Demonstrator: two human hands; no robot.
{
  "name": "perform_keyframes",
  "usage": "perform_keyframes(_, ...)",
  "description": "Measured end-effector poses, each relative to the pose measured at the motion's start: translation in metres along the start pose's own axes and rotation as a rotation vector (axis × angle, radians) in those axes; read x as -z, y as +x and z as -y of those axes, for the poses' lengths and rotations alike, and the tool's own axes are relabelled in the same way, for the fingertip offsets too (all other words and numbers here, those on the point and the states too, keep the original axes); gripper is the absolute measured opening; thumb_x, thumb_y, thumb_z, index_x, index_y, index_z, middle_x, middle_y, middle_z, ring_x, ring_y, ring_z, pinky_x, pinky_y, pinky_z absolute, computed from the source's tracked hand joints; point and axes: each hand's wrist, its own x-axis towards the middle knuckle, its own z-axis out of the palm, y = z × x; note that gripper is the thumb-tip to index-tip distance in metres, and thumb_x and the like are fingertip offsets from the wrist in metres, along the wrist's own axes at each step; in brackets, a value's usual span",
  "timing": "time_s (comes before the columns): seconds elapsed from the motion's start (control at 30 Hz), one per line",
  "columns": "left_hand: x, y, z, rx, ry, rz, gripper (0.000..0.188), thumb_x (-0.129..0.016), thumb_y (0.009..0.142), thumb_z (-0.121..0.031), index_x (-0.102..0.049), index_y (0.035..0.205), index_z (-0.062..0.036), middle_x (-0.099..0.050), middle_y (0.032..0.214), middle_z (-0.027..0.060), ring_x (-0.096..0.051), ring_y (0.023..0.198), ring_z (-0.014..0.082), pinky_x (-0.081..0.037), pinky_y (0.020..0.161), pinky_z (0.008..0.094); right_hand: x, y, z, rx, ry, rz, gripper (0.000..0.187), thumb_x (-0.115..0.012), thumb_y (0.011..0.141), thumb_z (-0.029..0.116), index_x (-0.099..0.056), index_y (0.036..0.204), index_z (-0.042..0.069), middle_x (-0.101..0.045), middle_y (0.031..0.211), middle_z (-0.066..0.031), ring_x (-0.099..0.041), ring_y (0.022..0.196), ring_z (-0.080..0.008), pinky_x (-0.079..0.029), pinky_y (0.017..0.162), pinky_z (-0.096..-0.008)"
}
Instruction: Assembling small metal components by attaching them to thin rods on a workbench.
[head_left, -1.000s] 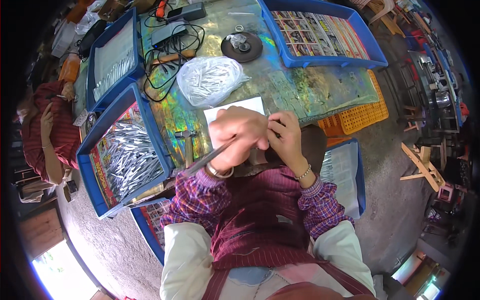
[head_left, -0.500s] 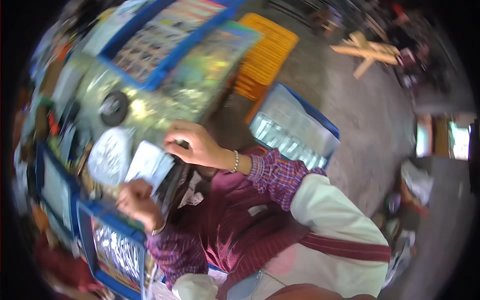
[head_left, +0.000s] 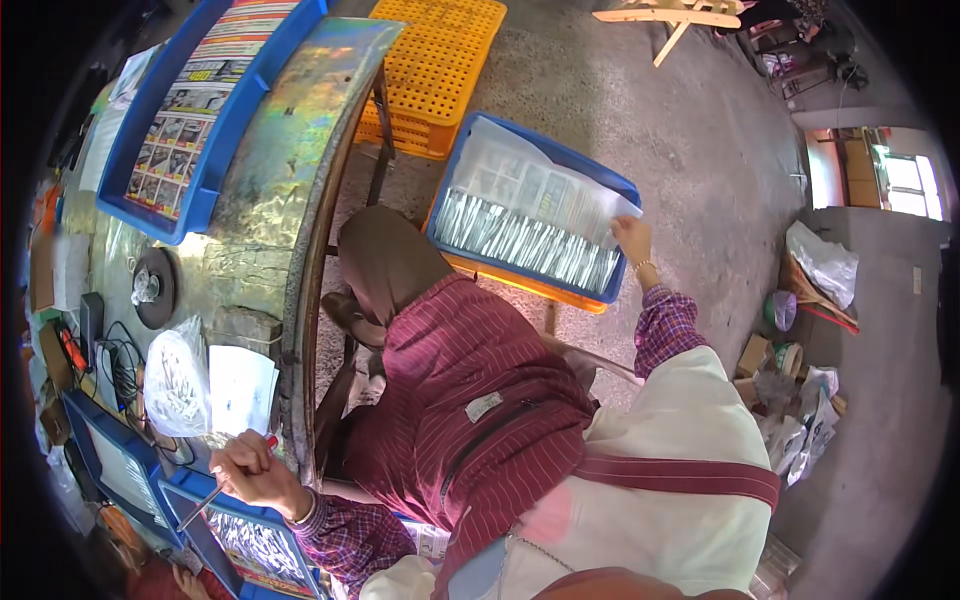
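My left hand (head_left: pixel 258 472) is closed around a thin metal rod-shaped tool (head_left: pixel 200 508) with a red end, above the near-left edge of the workbench. My right hand (head_left: pixel 633 240) reaches out to the right and pinches the right edge of a pale printed sheet (head_left: pixel 560 188). The sheet partly covers a blue tray (head_left: pixel 628 190) filled with rows of slim, shiny metal pieces (head_left: pixel 530 240). Beside my left hand lie a folded white paper (head_left: pixel 240 388) and a clear plastic bag of small metal pieces (head_left: pixel 178 380).
The blue tray rests on an orange crate (head_left: pixel 590 304); stacked yellow crates (head_left: pixel 430 75) stand beyond. On the bench are a paper-lined blue tray (head_left: pixel 212 185) and a dark round disc (head_left: pixel 154 288). Another blue tray of metal pieces (head_left: pixel 245 545) and another person's hand (head_left: pixel 190 582) are at lower left.
My right hand has moved from the bench edge out to the right, onto the sheet over the tray. My left hand has shifted down and left, and the tool now shows clearly.
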Motion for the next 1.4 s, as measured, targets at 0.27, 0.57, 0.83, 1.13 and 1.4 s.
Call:
perform_keyframes(0.27, -0.023, -0.005, 0.002, 0.030, 0.111, 0.038, 0.039, -0.037, 0.095, -0.018, -0.031, 0.057, -0.0097, -0.024, 0.048, -0.0012, -0.018, 0.039, 0.0066, -0.016, 0.039, 0.0226, -0.009, -0.040, -0.046, -0.140, -0.211, 0.204, 0.017, -0.057, 0.071, 0.020, -0.068, 0.082, 0.011, -0.063, 0.085, -0.0153, -0.060, 0.078, -0.0323, -0.048, 0.070, -0.0417)
perform_keyframes(0.57, -0.011, -0.006, -0.007, 0.048, 0.071, 0.019, 0.041, -0.040, 0.095, -0.020, -0.035, 0.055, -0.0090, -0.028, 0.045, -0.0017, -0.023, 0.038, 0.0072, -0.018, 0.037, 0.0236, -0.033, -0.011, -0.013, -0.085, 0.091, 0.148, 0.023, -0.051, 0.077, 0.008, -0.066, 0.094, 0.008, -0.061, 0.098, -0.0174, -0.061, 0.087, -0.0315, -0.048, 0.075, -0.0367)
perform_keyframes(0.83, 0.004, -0.026, -0.013, 0.357, 0.346, -0.166, 0.037, -0.043, 0.089, -0.022, -0.044, 0.056, -0.0071, -0.043, 0.051, 0.0004, -0.036, 0.043, 0.0091, -0.028, 0.040, 0.0244, -0.012, 0.009, 0.148, 0.193, 0.709, 0.345, 0.022, -0.041, 0.087, 0.006, -0.056, 0.101, 0.000, -0.060, 0.101, -0.0098, -0.055, 0.100, -0.0207, -0.040, 0.092, -0.0344)
perform_keyframes(1.13, 0.058, -0.036, -0.072, 0.109, 0.630, -0.038, 0.019, -0.053, 0.087, -0.011, -0.065, 0.082, 0.0018, -0.054, 0.064, -0.0010, -0.043, 0.057, 0.0040, -0.035, 0.052, 0.0210, 0.047, -0.066, 0.326, 0.623, 0.862, 0.594, 0.012, -0.044, 0.092, 0.012, -0.051, 0.089, 0.003, -0.054, 0.092, -0.0065, -0.051, 0.089, -0.0156, -0.040, 0.086, -0.0296)
perform_keyframes(1.4, 0.206, -0.034, -0.098, 0.152, 1.272, -0.232, 0.027, -0.068, 0.068, -0.014, -0.065, 0.092, -0.0037, -0.065, 0.081, 0.0077, -0.060, 0.067, 0.0174, -0.047, 0.063, 0.0285, 0.049, -0.147, 0.390, 1.064, 0.702, 0.822, 0.007, -0.048, 0.083, -0.002, -0.053, 0.079, 0.000, -0.055, 0.082, -0.0097, -0.054, 0.076, -0.0188, -0.042, 0.068, -0.0263)
